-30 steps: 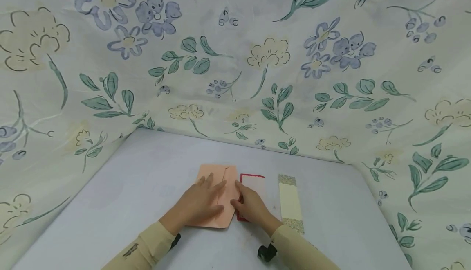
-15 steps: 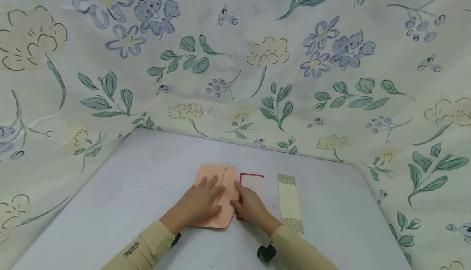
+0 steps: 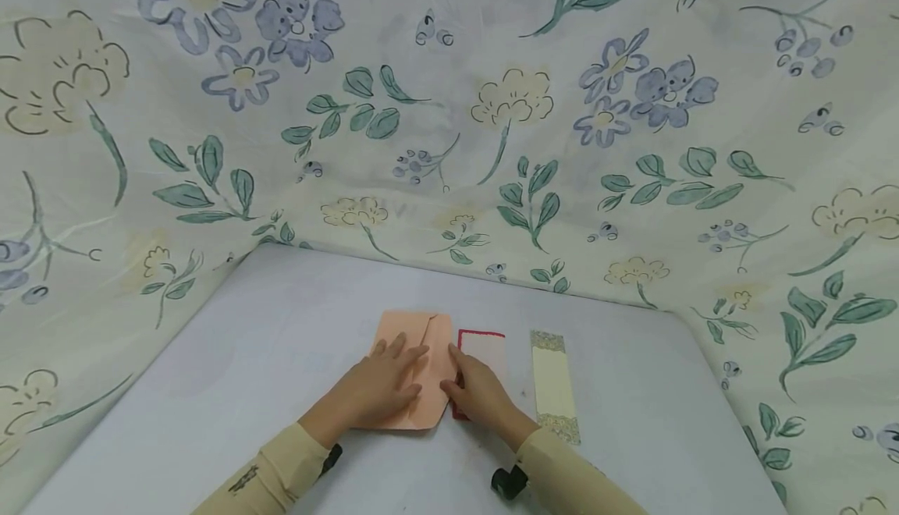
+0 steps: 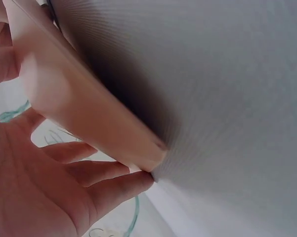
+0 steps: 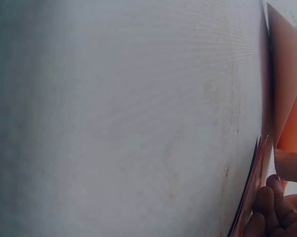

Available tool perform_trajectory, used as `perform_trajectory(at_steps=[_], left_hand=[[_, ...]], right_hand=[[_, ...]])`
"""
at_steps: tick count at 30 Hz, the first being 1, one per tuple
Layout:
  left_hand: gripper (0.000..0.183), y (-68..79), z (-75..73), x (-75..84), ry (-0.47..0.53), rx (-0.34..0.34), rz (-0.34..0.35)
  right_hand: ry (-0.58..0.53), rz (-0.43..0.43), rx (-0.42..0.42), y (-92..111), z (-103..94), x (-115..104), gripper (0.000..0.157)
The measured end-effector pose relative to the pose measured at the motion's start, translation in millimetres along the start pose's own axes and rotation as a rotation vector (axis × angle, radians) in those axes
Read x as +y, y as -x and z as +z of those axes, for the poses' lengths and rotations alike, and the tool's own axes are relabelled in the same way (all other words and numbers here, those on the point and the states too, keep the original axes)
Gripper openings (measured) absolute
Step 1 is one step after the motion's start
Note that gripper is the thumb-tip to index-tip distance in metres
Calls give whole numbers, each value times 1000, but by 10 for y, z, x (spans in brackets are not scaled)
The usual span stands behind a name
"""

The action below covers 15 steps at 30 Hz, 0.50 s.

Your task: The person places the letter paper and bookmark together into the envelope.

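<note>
A peach paper envelope lies on the white table, a seam running along its length. My left hand rests on its left and middle part with fingers spread, covering much of it. In the left wrist view, the left fingers touch the envelope, which is raised off the table at one side. At the envelope's right edge, my right hand pinches the paper between thumb and fingers. The right wrist view has the curled fingers beside the envelope, partly cut off by the frame.
A red-bordered card lies under and beside my right hand, partly hidden. Further right is a cream strip with glittery ends. The white table is bounded by a floral cloth behind and on the sides.
My left hand has shifted slightly left and down across the envelope. The right hand keeps its place at the right edge.
</note>
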<state>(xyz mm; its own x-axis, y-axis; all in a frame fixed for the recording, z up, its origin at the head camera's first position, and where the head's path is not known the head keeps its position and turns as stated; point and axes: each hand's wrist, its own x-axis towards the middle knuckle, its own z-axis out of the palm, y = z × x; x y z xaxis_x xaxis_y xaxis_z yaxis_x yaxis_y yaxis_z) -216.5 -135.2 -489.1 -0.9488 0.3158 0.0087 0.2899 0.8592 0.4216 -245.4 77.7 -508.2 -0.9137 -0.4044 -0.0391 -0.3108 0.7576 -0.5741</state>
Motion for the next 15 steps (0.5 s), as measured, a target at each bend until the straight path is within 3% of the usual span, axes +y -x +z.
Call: perform_trajectory(at_steps=[15], left_hand=[[72,-3,-70,-71,61,-17,-21]], right_hand=[[-1,9,7,3,-13,-21,68]])
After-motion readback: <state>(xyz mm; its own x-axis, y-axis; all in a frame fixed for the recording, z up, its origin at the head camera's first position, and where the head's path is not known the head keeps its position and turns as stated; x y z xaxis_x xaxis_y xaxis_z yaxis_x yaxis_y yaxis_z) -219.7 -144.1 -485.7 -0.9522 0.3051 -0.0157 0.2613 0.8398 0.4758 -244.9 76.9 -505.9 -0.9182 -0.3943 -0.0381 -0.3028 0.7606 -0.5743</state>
